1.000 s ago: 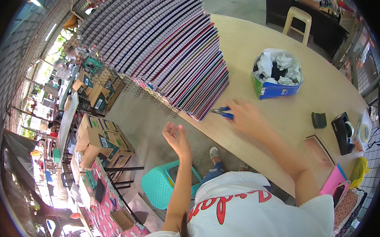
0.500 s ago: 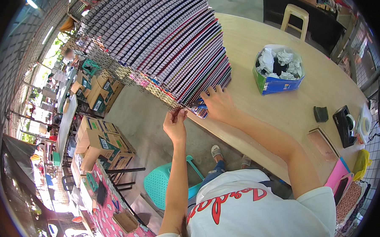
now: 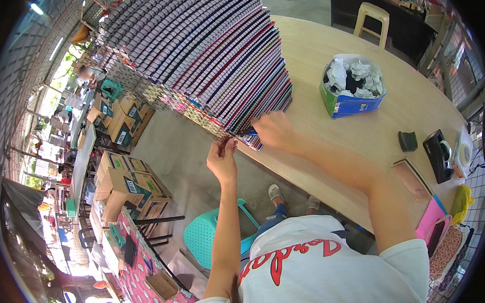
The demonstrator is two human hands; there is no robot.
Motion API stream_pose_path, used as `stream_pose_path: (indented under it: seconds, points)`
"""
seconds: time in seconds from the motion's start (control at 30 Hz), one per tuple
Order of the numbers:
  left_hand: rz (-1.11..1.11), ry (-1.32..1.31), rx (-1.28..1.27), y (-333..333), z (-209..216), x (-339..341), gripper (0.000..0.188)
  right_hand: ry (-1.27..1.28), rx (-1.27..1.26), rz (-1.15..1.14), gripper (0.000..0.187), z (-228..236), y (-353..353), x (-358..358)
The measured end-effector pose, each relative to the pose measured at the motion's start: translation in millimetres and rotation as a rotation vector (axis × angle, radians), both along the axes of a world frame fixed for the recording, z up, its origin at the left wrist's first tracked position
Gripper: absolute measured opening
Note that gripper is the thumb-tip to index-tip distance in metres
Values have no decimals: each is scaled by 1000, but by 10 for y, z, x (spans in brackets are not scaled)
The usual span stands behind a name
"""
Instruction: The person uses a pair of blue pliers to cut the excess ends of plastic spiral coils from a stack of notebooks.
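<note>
A tall stack of spiral-bound notebooks [image 3: 217, 60] stands at the table's left edge, with the wire coils facing me. At the stack's low near corner, my left hand [image 3: 221, 159] is closed in a pinch at the coil ends. Whatever lies between its fingertips is too small to make out. My right hand [image 3: 274, 129] is wrapped around blue-handled pliers [image 3: 248, 132] beside the same corner. Their dark jaws point left toward my left fingertips, and most of the handles are hidden by the hand.
On the wooden table [image 3: 329, 147] stands a blue-green box [image 3: 354, 110] of crumpled paper. A black tape dispenser [image 3: 437, 156] sits at the right. A teal plastic chair [image 3: 203, 237] is below the table edge; cardboard boxes [image 3: 127, 183] are stacked at the left.
My right hand's fingers have closed from a spread position around the pliers' handles. The left hand stays at the stack's corner. The view has shifted slightly.
</note>
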State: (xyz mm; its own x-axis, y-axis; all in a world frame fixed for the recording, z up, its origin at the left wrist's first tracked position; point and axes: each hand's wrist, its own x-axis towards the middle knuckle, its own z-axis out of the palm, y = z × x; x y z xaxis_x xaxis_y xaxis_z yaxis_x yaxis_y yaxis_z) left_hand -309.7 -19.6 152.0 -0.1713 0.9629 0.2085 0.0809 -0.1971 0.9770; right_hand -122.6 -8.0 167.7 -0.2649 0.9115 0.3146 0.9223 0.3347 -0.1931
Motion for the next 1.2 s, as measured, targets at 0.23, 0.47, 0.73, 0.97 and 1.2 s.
stream_pose_path:
  seconds: [0.23, 0.47, 0.73, 0.97, 1.2]
  points:
    - [3, -75, 5, -11, 35, 24, 10, 57, 252, -19, 21, 43, -145, 79]
    - [-17, -47, 21, -3, 42, -7, 12, -3, 226, -53, 26, 138, -120, -49]
    - [-23, -71, 51, 7, 30, -17, 9, -6, 145, -61, 22, 148, -152, -59]
    - [-20, -76, 51, 18, 19, -21, 10, 4, 196, -78, 23, 175, -170, -27]
    - [-30, -30, 45, 15, 16, -39, 13, -66, 193, -61, 19, 142, -105, -72]
